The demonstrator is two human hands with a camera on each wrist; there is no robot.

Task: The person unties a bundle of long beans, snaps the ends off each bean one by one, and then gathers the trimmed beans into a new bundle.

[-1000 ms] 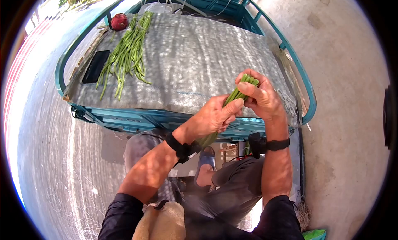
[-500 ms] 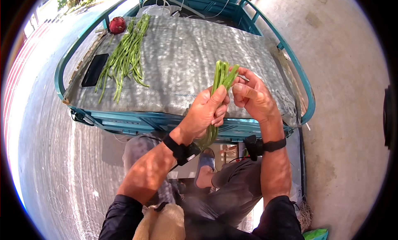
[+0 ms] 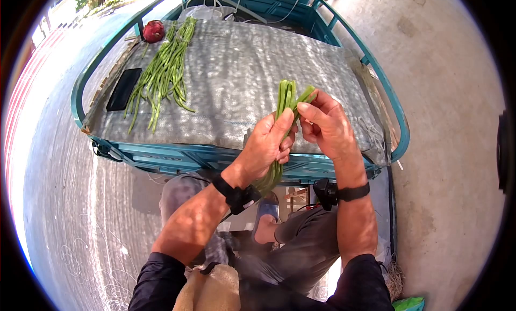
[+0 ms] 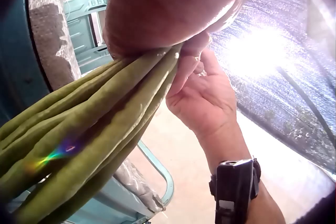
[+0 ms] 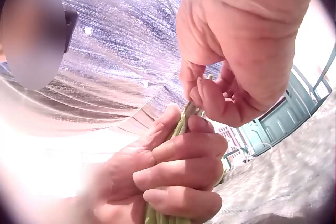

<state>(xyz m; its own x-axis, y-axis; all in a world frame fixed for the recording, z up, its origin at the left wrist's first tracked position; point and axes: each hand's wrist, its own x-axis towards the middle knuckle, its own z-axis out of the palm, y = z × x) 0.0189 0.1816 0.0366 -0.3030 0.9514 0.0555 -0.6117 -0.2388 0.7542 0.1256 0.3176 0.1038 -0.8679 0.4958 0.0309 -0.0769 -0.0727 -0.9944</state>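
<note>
A bunch of long green beans (image 3: 286,94) is gripped in my left hand (image 3: 267,141), its thumb laid across the stalks. The upper ends fan out above the fist, and the lower part hangs down below it. My right hand (image 3: 329,124) pinches the end of a bean that leans right from the bunch, between thumb and forefinger. In the left wrist view the thick beans (image 4: 94,111) run out from under the left hand (image 4: 173,11). The right wrist view has the right fingertips close above the left fist (image 5: 181,166).
A grey woven sheet (image 3: 242,69) covers the teal cart bed with its side rails (image 3: 388,90). On its left lie a pile of long beans (image 3: 165,72), a black phone (image 3: 124,89) and a red dragon fruit (image 3: 153,31). The person's legs are below the cart's edge.
Both hands have shifted left with the bunch, which now stands more upright with its ends spread. The right hand came off the bunch's top and now pinches one leaning bean end.
</note>
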